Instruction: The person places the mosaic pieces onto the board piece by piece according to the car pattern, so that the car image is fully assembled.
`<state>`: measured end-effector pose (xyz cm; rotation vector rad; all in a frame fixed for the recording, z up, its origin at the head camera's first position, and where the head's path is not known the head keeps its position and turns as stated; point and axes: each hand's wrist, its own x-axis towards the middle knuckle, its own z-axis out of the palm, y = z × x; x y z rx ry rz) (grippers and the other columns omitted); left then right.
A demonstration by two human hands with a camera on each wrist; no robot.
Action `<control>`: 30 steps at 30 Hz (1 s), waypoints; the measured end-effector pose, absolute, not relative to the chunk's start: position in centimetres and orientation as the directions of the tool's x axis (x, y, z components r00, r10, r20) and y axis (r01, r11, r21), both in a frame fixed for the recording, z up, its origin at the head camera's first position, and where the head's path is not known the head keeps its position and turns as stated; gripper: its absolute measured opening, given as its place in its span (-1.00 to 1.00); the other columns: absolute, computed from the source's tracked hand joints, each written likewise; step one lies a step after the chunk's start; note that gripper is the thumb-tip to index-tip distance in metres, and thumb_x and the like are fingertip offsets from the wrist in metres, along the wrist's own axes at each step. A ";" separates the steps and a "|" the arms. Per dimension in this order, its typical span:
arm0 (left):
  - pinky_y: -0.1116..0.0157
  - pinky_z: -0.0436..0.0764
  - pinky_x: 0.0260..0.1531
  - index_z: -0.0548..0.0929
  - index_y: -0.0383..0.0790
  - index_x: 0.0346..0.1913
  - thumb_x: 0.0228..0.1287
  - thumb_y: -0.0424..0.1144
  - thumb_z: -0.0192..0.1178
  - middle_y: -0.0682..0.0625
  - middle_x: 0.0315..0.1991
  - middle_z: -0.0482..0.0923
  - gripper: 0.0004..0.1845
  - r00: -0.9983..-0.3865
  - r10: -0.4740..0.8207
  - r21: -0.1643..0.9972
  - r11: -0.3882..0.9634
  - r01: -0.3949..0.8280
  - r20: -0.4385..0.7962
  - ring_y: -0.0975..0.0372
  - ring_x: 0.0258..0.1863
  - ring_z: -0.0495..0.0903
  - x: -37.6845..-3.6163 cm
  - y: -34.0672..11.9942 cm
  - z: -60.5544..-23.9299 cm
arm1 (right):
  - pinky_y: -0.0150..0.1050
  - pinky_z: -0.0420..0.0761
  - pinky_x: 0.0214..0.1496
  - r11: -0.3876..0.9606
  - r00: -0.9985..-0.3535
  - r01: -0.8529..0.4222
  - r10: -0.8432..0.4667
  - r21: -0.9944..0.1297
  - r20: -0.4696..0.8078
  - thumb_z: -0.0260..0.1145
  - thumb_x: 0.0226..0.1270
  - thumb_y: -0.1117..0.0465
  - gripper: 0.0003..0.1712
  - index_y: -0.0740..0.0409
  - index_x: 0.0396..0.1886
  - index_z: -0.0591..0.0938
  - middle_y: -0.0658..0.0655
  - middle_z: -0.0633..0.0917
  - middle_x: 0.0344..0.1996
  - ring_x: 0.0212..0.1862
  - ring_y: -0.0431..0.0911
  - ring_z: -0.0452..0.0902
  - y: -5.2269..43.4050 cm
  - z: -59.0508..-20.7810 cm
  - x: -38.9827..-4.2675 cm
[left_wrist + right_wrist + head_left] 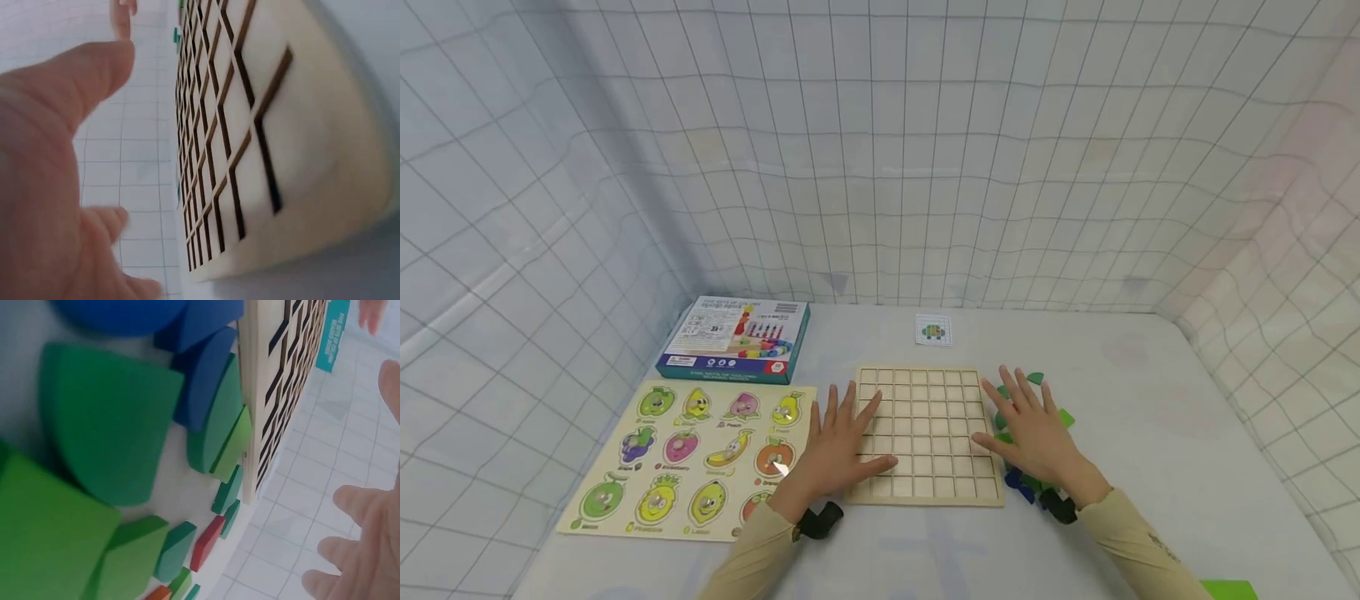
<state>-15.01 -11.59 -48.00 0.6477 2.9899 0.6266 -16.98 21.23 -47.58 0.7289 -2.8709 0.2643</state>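
Observation:
A wooden grid board (928, 437) with bare square cells lies between the two hands. My left hand (838, 446) has its fingers spread over the board's left edge and holds nothing; in the left wrist view its thumb (94, 78) stands apart from the grid. Over the board's right edge and the loose pieces beside it, my right hand (1037, 437) is spread too, with nothing in it. Under and around that hand lie several flat blocks: a dark green quarter-round block (112, 419), a light green block (50, 537), blue ones (206, 381) and a small red one (207, 542).
To the left lies a fruit puzzle board (688, 462) with knobbed pieces. Behind it sits a boxed toy (733, 337). A small pattern card (933, 330) with a green figure lies beyond the grid. At the lower right edge is a bright green object (1228, 590). Grid-lined curtains (917, 167) surround the table.

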 end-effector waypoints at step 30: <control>-0.07 -0.21 0.32 0.21 -0.20 0.45 -0.15 0.44 0.25 -0.21 0.46 -0.01 0.15 -0.950 0.280 0.462 0.830 0.312 0.140 -0.03 0.45 -0.14 -12.6 -11.8 -51.7 | 0.13 0.53 -0.18 0.885 -0.938 -0.336 -0.283 -0.321 0.202 0.39 0.20 0.21 -0.65 0.31 -0.06 0.67 0.27 0.67 -0.16 -0.11 0.21 0.53 23.5 -48.0 -21.3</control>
